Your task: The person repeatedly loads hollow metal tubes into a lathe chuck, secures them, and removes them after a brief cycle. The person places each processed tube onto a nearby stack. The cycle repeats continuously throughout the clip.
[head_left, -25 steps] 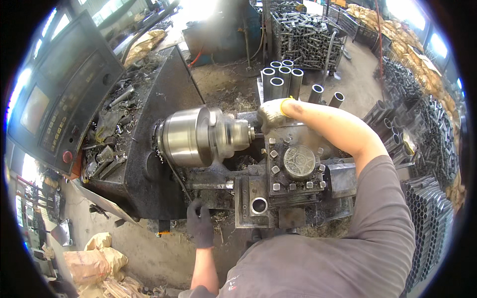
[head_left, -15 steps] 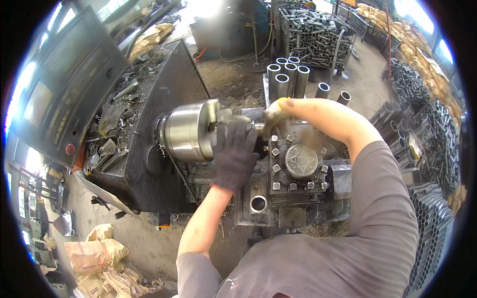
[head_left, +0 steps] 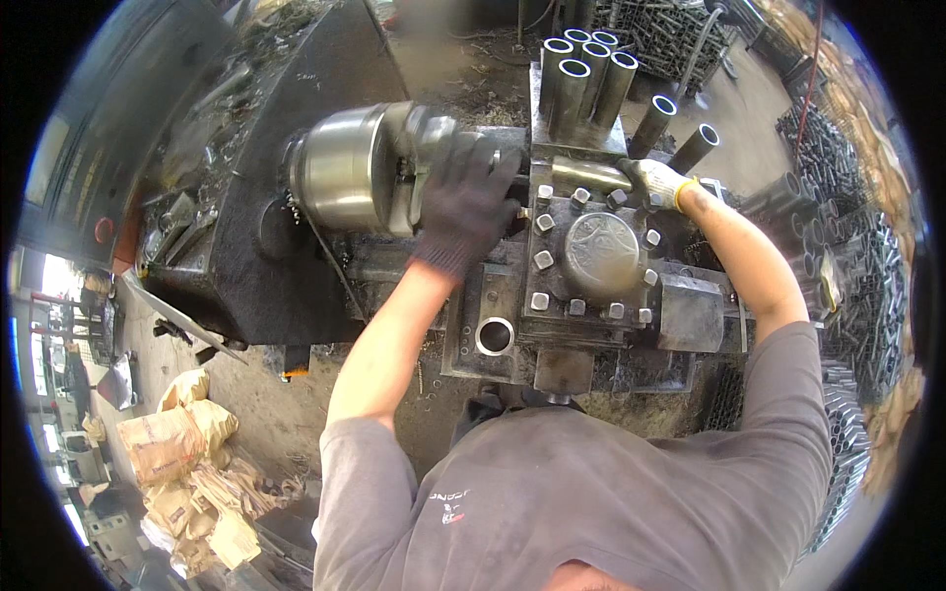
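My left hand, in a dark knitted glove, lies over the jaws at the front of a shiny lathe chuck. Its fingers are stretched out; what lies beneath them is hidden. Behind the square tool post, my right hand in a whitish glove with a yellow cuff is closed round the right end of a metal tube. This tube lies level, pointing toward the chuck, apart from the left hand's fingers.
Several tubes stand upright on a plate behind the tool post, with two more tubes to their right. A short ring-ended tube stands in front of the post. Metal parts fill a bin; paper sacks lie at lower left.
My right hand has moved right, away from the chuck, and the tube now shows behind the tool post. My left hand stays at the chuck jaws. The view has shifted.
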`<state>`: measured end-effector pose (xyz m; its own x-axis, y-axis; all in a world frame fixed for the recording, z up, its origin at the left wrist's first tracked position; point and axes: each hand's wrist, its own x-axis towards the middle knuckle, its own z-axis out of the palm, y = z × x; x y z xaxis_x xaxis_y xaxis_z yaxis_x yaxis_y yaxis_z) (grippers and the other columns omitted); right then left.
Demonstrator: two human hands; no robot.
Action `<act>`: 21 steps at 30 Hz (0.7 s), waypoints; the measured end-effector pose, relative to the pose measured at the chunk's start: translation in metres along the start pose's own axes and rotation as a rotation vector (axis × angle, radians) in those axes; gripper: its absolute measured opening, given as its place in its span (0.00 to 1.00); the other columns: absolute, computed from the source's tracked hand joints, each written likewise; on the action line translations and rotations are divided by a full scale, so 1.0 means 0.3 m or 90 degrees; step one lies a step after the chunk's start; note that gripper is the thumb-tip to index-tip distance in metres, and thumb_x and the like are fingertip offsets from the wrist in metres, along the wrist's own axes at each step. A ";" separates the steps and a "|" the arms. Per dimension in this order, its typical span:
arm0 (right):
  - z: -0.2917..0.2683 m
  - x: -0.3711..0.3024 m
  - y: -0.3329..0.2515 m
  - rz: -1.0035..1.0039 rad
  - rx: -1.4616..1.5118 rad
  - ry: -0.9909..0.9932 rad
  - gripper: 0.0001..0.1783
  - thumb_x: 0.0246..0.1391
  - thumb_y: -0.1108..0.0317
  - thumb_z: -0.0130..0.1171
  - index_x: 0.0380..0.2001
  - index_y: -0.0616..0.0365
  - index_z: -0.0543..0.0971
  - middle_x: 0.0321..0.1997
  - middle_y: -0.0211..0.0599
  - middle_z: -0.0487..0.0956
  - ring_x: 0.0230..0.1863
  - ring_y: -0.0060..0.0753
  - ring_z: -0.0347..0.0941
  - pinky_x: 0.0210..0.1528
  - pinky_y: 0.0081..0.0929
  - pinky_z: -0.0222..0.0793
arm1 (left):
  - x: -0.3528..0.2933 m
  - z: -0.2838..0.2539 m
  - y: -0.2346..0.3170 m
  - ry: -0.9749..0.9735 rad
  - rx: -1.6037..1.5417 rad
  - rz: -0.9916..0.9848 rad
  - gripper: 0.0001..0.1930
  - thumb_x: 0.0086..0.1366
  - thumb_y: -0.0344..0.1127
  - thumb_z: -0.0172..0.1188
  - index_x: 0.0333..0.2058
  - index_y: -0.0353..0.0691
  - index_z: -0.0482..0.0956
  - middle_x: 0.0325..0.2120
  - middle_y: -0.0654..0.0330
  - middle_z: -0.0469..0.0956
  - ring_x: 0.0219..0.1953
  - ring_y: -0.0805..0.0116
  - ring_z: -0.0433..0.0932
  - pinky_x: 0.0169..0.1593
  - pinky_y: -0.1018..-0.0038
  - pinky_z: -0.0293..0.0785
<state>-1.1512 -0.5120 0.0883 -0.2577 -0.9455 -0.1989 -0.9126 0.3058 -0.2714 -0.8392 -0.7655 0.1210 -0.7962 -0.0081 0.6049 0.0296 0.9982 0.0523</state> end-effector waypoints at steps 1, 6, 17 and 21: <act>-0.001 -0.026 -0.016 0.002 -0.031 0.061 0.28 0.50 0.65 0.72 0.52 0.67 0.79 0.42 0.61 0.85 0.45 0.61 0.84 0.46 0.47 0.80 | -0.068 -0.097 0.014 -0.016 -0.068 -0.041 0.31 0.65 0.48 0.69 0.63 0.43 0.76 0.65 0.45 0.74 0.70 0.44 0.71 0.76 0.51 0.62; -0.183 -0.012 -0.186 0.113 -0.013 0.180 0.22 0.55 0.65 0.68 0.52 0.60 0.80 0.40 0.57 0.85 0.44 0.59 0.85 0.45 0.48 0.80 | -0.449 -0.228 0.238 -0.074 -0.513 -0.379 0.32 0.61 0.43 0.76 0.62 0.40 0.76 0.55 0.48 0.82 0.60 0.54 0.80 0.62 0.54 0.77; -0.424 0.011 -0.887 -0.487 -0.287 0.271 0.05 0.59 0.68 0.65 0.37 0.55 0.83 0.29 0.37 0.83 0.30 0.34 0.82 0.34 0.29 0.85 | -0.056 -0.322 0.136 -0.305 -0.635 -0.482 0.32 0.63 0.43 0.74 0.63 0.41 0.75 0.46 0.52 0.87 0.47 0.60 0.86 0.51 0.65 0.82; -0.429 0.004 -0.554 -0.067 -0.208 0.150 0.22 0.46 0.55 0.74 0.42 0.57 0.85 0.27 0.45 0.85 0.33 0.51 0.86 0.36 0.46 0.82 | -0.140 -0.357 0.086 0.037 -0.303 -0.468 0.31 0.67 0.42 0.71 0.66 0.42 0.73 0.48 0.52 0.86 0.50 0.58 0.85 0.54 0.66 0.79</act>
<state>-1.0407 -0.5782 0.2544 -0.1880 -0.9811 0.0457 -0.9809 0.1899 0.0417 -0.7403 -0.7459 0.1820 -0.6814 -0.6551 0.3263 -0.2199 0.6085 0.7625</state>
